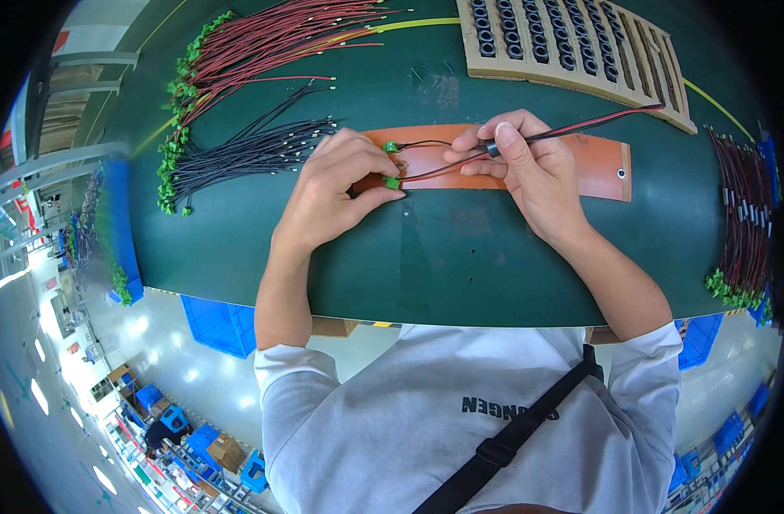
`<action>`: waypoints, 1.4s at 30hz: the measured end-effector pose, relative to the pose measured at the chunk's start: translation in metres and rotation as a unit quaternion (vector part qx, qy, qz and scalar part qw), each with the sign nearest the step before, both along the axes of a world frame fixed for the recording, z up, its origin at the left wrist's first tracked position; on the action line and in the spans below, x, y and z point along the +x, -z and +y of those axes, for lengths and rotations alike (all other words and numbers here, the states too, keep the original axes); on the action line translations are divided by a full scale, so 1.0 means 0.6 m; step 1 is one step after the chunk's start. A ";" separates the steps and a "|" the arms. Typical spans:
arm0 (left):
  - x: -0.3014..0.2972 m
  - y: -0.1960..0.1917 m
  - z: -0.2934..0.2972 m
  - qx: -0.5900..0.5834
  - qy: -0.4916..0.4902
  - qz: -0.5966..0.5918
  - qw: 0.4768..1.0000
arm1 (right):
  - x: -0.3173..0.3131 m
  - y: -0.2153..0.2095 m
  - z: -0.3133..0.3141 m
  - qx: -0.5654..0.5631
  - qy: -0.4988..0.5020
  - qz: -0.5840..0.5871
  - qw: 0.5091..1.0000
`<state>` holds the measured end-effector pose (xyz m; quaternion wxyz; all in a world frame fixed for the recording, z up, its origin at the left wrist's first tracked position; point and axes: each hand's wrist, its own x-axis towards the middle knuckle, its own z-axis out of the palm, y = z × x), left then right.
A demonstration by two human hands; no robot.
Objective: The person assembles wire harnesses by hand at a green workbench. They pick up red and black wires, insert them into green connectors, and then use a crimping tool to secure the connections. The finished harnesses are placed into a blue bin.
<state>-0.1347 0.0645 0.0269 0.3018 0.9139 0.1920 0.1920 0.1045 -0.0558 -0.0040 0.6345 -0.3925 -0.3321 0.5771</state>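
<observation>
Pinching a lower green connector (393, 182) between thumb and fingertips of the left hand (345, 176), near the centre of the frame, with an upper green connector (391, 147) just beside the fingers. Gripping a red-and-black cable (580, 127) in the right hand (520, 163), thumb and fingers closed about the wires at a black ring core (492, 149). Cannot tell how firmly. Spanning from the connectors, across the middle of the frame, up toward a cardboard tray (679, 90) at upper right, over part of a long orange-brown strip (599, 171) on the green tabletop (392, 257).

Looks light and limp along the wires, so likely to bend or twist if held at one end only. Probably smooth and a little slippery over the insulation. Best taken close behind the connectors, or by their boxy, seemingly stiff sides, without tugging hard at the wire joints. As for the ring core, likely hard and perhaps easily chipped; best pinched across the outer rim, wires steadied alongside.

At upper left, a spread of red wires (272, 44); below it, a spread of black wires (238, 163), both ending in green connectors at their left. In the tray, rows of black rings (537, 38). At the right edge, a bundle of cables (743, 180).
</observation>
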 end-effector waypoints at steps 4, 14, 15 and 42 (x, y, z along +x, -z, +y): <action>-0.008 0.002 -0.003 -0.090 -0.060 -0.066 0.992 | -0.002 0.004 -0.002 -0.011 0.024 -0.013 1.000; -0.001 0.016 -0.005 -0.044 -0.087 -0.076 0.992 | -0.004 -0.005 -0.002 -0.005 0.018 -0.004 1.000; -0.001 0.017 -0.006 -0.039 -0.087 -0.074 0.993 | -0.001 0.001 -0.001 0.005 0.018 -0.017 1.000; 0.031 0.021 0.002 -0.039 -0.047 -0.024 0.998 | 0.006 0.002 0.010 0.043 -0.070 -0.079 0.994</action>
